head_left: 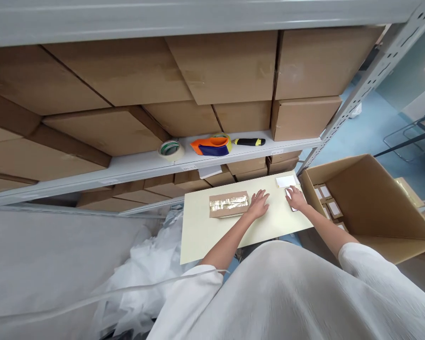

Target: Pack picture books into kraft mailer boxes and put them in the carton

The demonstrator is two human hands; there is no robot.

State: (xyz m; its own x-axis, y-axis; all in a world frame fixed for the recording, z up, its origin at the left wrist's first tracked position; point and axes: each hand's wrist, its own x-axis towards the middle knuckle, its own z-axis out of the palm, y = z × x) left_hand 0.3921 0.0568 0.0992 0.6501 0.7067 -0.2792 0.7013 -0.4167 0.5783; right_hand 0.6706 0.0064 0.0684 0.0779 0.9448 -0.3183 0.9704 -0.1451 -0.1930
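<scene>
Head view: flat brown cardboard packet with shiny tape strip (228, 204) lies centre frame, long axis left-right, on pale cream tabletop (205, 236). Left hand (259, 204) spread flat, touching its right end. Right hand (296, 198) flat on small white card (291, 194). Grey shelving (138, 166) with brown cartons above.

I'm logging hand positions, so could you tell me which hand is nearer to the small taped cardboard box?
Left. The left hand lies against the taped cardboard box, at its right end. The right hand rests farther right, on a white label.
</scene>
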